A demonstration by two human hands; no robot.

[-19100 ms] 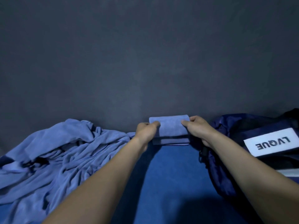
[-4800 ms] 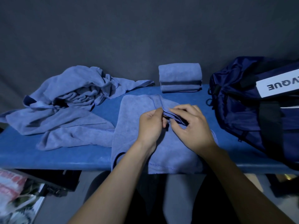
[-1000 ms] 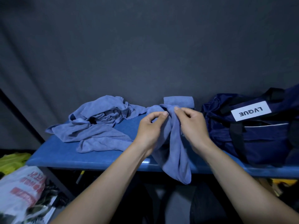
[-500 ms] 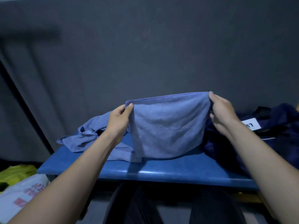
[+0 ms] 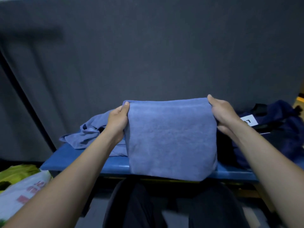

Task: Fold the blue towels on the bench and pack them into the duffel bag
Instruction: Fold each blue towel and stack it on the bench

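A blue towel hangs spread in the air above the blue bench, its lower edge over the bench's front rim. My left hand grips its upper left corner and my right hand grips its upper right corner. Behind my left hand a heap of crumpled blue towels lies on the bench. The dark navy duffel bag with a white label sits on the bench at the right. The held towel hides the folded towels at the back.
A dark grey wall rises right behind the bench. On the floor at the lower left lie a white plastic bag with red print and something yellow-green. My dark-trousered legs are below the bench's front edge.
Over the last second my hands moved apart from a bunched towel and stretched it out flat between them. The towel now hangs lower and closer to me, with a taut top edge.
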